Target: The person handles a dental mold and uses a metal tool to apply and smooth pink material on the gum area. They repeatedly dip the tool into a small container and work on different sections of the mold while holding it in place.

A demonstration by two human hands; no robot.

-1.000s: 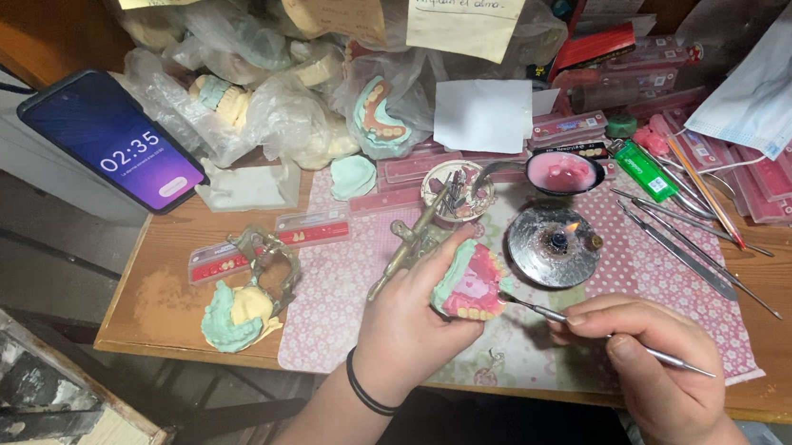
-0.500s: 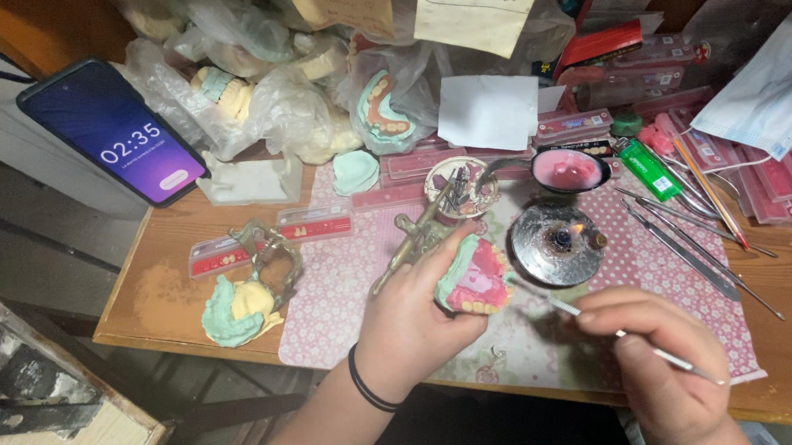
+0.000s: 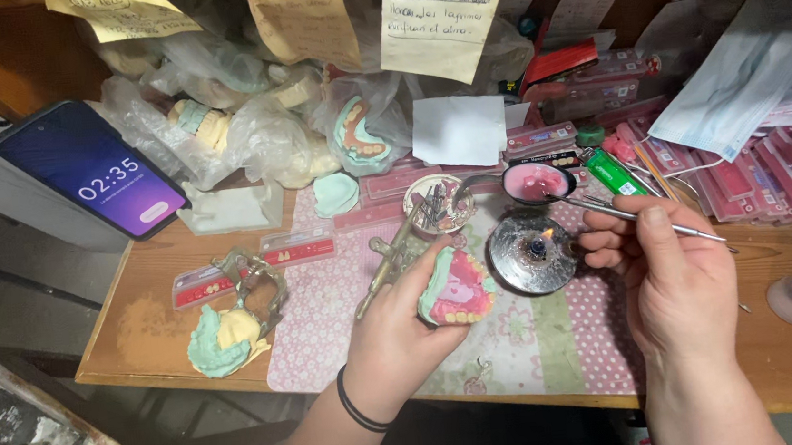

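My left hand (image 3: 396,332) grips a dental model (image 3: 456,287), green plaster with pink wax and a row of teeth, above a patterned mat (image 3: 530,335). My right hand (image 3: 673,279) holds a thin metal wax tool (image 3: 625,215); its tip reaches into a small dish of pink wax (image 3: 536,182). Between the hands stands a round metal burner (image 3: 532,253) with a small flame at its wick.
A phone (image 3: 91,173) with a lit screen leans at the back left. Bagged plaster models (image 3: 245,135) pile up behind. A green model in a metal articulator (image 3: 232,318) lies left. A green lighter (image 3: 616,172), pink tooth cards (image 3: 774,175), a face mask (image 3: 746,77) and paper notes sit around.
My right hand has lifted from the front of the mat and swung the tool's tip away from the model up to the pink wax dish. My left hand still holds the model.
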